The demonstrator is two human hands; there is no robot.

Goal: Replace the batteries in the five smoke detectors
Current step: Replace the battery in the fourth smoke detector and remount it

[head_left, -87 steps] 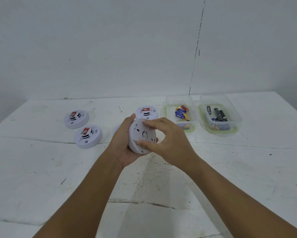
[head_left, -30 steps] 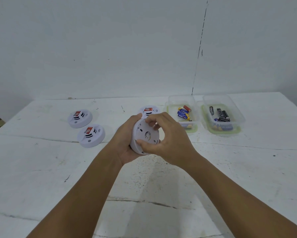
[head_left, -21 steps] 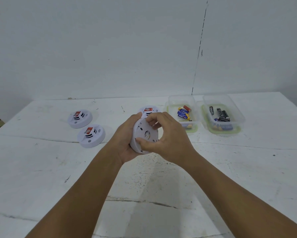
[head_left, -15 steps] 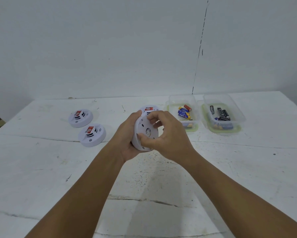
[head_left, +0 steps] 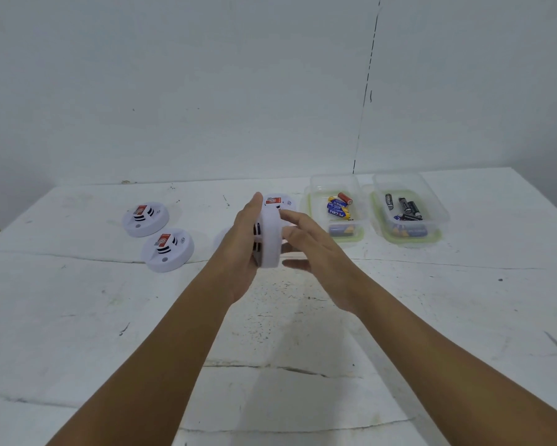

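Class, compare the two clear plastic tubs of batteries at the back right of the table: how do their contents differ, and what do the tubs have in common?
The left tub holds colourful batteries, blue and yellow with one red-orange; the right tub holds mostly black ones. The left tub sits nearer the held detector; the right tub lies farther right. Both are clear, rectangular, lidless, with a greenish base rim, standing side by side.

A plain white wall (head_left: 206, 85) fills the upper half of the frame, with a thin dark vertical crack (head_left: 365, 91) right of centre. Below it stands a white table (head_left: 77, 317), its surface scuffed, stained and cracked across.
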